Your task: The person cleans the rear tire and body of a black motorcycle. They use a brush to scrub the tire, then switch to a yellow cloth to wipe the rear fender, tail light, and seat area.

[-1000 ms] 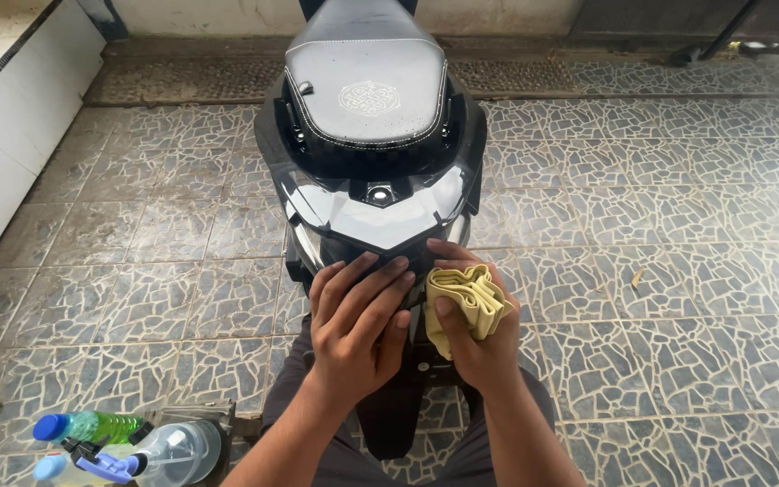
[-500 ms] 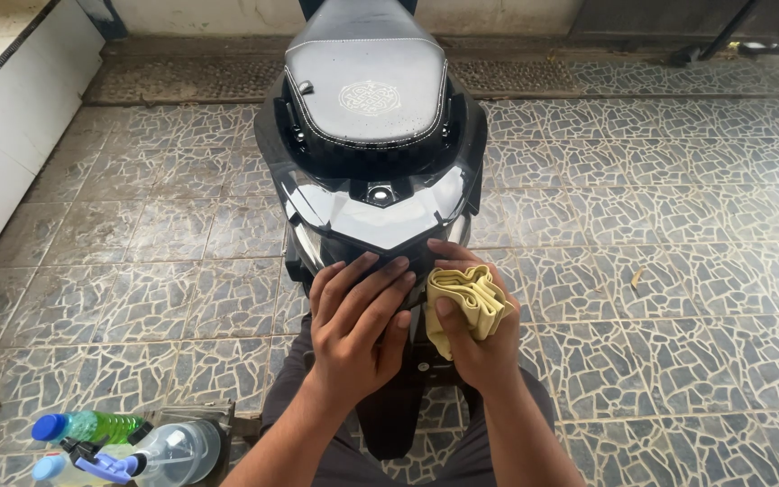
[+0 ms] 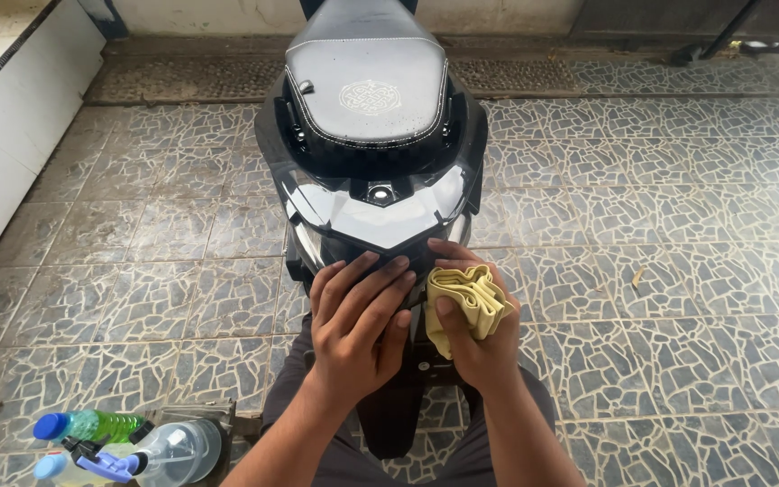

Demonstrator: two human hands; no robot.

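The left hand [image 3: 353, 316] lies flat with its fingers spread, holding nothing, pressed against the rear tail section of a black scooter [image 3: 376, 194] just below the glossy tail panel. Touching it on its right side, the right hand [image 3: 475, 338] is closed around a bunched yellow cloth [image 3: 469, 302], which sits against the scooter's rear just under the same panel. Down and to the left of the left hand, well apart on the tiled floor [image 3: 660, 271], stand a green bottle [image 3: 92, 424] and a clear spray bottle [image 3: 169, 451].

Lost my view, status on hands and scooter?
Left hand flat on scooter tail. Right hand grips yellow cloth. Bottles off left, nothing blocking.
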